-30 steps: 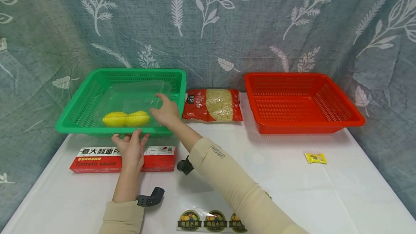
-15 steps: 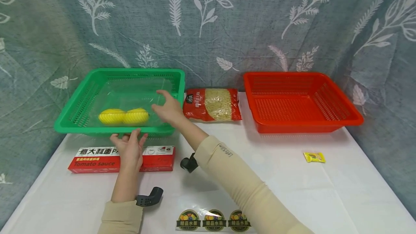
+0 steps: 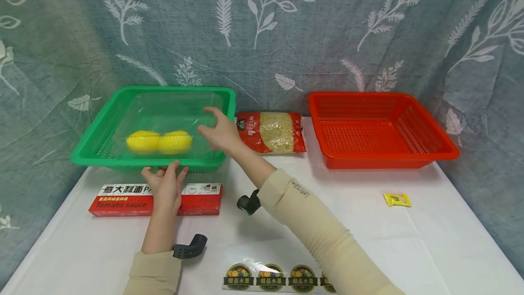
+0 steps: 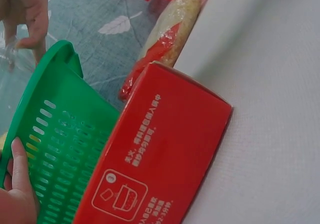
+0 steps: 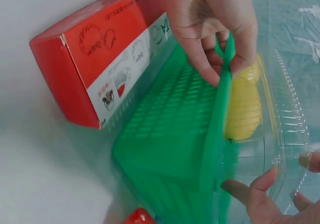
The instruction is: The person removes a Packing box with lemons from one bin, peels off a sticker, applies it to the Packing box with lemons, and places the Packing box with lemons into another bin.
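The right hand [image 3: 219,133] pinches a clear box [image 3: 163,126] of lemons [image 3: 158,142] over the green basket [image 3: 102,122]. The left hand [image 3: 163,185] grips the basket's near rim, above a red carton [image 3: 200,197].

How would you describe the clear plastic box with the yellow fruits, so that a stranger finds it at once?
Look at the green basket on the left of the white table. Above it, the right hand holds a clear plastic clamshell box by its right edge. It is the only see-through container, with two yellow fruits side by side inside.
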The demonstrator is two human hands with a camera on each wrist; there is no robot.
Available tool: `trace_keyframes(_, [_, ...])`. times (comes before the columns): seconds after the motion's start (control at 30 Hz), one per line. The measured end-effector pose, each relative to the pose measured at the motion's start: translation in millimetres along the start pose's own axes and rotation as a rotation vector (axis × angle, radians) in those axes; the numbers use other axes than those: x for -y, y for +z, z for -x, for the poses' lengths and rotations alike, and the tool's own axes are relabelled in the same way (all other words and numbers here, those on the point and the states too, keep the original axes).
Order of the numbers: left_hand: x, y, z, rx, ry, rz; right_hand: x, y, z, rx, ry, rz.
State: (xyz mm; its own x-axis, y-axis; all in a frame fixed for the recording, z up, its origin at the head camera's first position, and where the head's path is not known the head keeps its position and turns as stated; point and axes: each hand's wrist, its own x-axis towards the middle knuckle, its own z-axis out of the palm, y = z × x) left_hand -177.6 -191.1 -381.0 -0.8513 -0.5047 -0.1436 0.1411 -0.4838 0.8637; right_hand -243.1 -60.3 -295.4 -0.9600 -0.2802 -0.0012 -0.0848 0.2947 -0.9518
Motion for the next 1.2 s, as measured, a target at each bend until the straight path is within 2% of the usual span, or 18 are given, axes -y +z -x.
trace_keyframes(0.23, [0.5,1.0,-0.8,-0.004,0.000,0.005,5,-11,6,0.005,-0.021,-0.002])
trace_keyframes(0.47, [0.7,0.5,-0.6,-0.006,0.003,0.014,10,-24,10,0.023,0.006,-0.024])
trace_keyframes(0.93, [0.8,1.8,0.4,0.009,0.011,-0.001,10,-62,23,0.078,-0.016,0.000])
trace_keyframes(1.2, [0.9,1.5,1.9,0.010,0.015,0.013,8,-86,36,0.064,-0.029,0.000])
